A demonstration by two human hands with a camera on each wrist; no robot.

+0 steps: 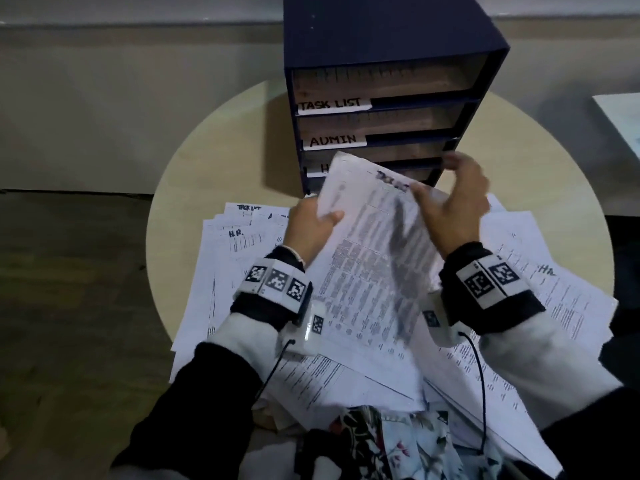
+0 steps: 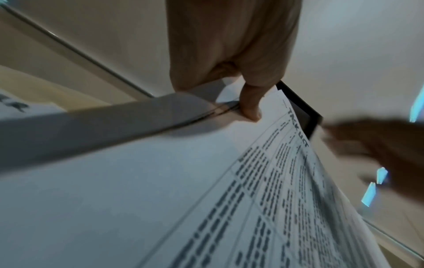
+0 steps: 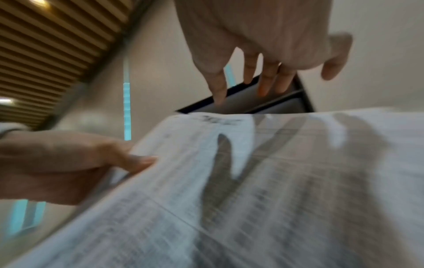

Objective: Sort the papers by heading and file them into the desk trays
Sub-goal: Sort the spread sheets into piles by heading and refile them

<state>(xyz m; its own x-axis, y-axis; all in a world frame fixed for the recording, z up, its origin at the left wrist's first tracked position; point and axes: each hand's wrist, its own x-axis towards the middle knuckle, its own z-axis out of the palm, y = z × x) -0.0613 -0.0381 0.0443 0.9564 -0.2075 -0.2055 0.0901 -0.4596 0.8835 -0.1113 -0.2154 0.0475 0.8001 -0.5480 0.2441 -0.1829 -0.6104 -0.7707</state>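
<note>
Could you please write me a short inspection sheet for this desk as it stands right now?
Surface: round beige wooden table, mostly covered by sheets.
Job's things: dark blue tray unit, labels TASK LIST and ADMIN readable, third label hidden; white printed sheet headed TASK LIST raised before it.
Clutter: loose white papers spread about, some headed HR.
Grips: left hand pinches the sheet's edge; right hand open above it.
Cables: black wrist-camera cable hangs over papers.
Surroundings: grey wall, brown floor, floral cloth.
</note>
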